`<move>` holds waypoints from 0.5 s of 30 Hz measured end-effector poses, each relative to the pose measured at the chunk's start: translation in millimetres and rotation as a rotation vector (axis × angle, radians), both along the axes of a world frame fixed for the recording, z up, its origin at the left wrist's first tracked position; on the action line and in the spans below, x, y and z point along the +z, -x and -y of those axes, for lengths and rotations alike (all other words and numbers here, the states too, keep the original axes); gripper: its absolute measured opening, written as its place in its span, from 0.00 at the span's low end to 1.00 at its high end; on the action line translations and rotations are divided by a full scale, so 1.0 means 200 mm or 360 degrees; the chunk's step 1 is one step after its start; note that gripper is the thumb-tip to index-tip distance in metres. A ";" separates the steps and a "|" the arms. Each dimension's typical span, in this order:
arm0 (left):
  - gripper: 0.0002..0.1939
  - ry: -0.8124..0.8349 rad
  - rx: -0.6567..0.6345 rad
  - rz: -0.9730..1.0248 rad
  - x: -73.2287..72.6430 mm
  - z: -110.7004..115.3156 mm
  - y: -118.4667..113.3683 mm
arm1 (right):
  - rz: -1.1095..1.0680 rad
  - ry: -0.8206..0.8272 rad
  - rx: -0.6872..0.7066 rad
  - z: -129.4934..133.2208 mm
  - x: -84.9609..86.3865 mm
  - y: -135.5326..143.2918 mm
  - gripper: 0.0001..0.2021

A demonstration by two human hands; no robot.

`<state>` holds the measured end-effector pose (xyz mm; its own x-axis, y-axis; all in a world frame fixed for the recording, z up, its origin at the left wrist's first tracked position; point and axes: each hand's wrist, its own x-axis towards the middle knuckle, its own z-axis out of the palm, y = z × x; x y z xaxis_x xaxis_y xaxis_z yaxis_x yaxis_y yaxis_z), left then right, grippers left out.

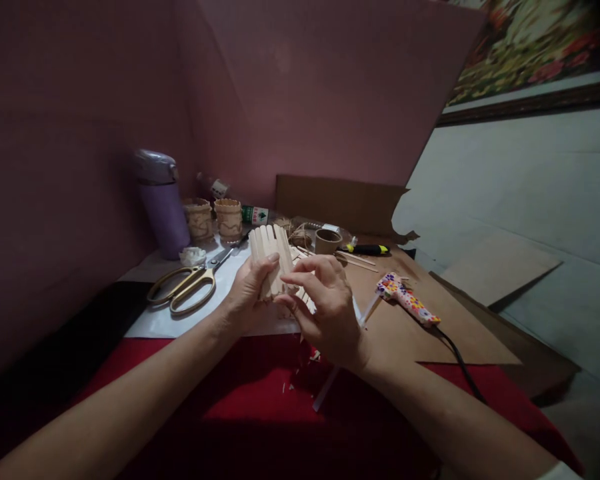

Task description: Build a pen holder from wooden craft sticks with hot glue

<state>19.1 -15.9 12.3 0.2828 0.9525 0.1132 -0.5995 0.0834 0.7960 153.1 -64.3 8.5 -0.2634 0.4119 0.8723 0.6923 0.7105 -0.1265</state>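
I have the bundle (261, 245) of pale flat sticks up above the near edge of the paper (143, 321), gripped in the left hand (247, 281): the thumb presses across its front while the fingers go round behind, mostly out of my sight. The right hand (327, 303) bends thumb and forefinger in at the bundle's lower right corner, nearly together — whether they pinch it or only touch, I cannot tell. I judge it light, stiff along its length and dry rather than slippery, but probably weak between one stick and the next, so I would hold it broadly round the middle and go easy on the edges. To the left, the scissors (194, 293) lie with their big handles toward me, close enough to catch a lowered wrist. To the right, the glue gun (407, 300) rests on the cardboard (450, 343), its cord (463, 367) trailing my way — I would keep the right forearm off both. Behind the hands, the cup (329, 239), a tool (367, 249), two jars (229, 221) and the flask (163, 217) crowd the far side, leaving little room to reach forward.
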 end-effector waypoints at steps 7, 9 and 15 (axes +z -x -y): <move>0.24 -0.0208 0.0126 -0.0067 -0.01 0.01 -0.01 | -0.0016 -0.0047 -0.0053 0.00 0.01 0.01 0.10; 0.25 -0.0202 0.0165 -0.0084 0.00 0.02 -0.01 | -0.0036 -0.0035 -0.0083 0.00 0.02 0.01 0.15; 0.28 -0.0230 0.0100 -0.0073 0.01 0.02 0.00 | -0.0087 -0.0101 -0.0068 -0.01 0.01 0.00 0.15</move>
